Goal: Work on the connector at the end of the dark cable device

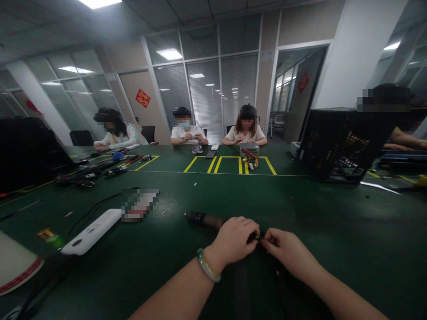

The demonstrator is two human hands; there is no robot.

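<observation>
My left hand [235,240], with a green bead bracelet on its wrist, curls over a dark cylindrical tool [204,219] that lies on the green table [333,231]. The tool's tip points left and its rear end is hidden under my fingers. My right hand [286,252] meets the left one, thumb and forefinger pinched on a small brass-coloured part [257,238] at the tool's end. A dark strap or cable [240,280] runs from under my hands toward me.
A white device [91,232] and a blurred flat item [139,204] lie to my left. A black open computer case [343,144] stands at right. Three people sit across the table, with a power supply and coloured wires [249,155] before one. Another person sits far right.
</observation>
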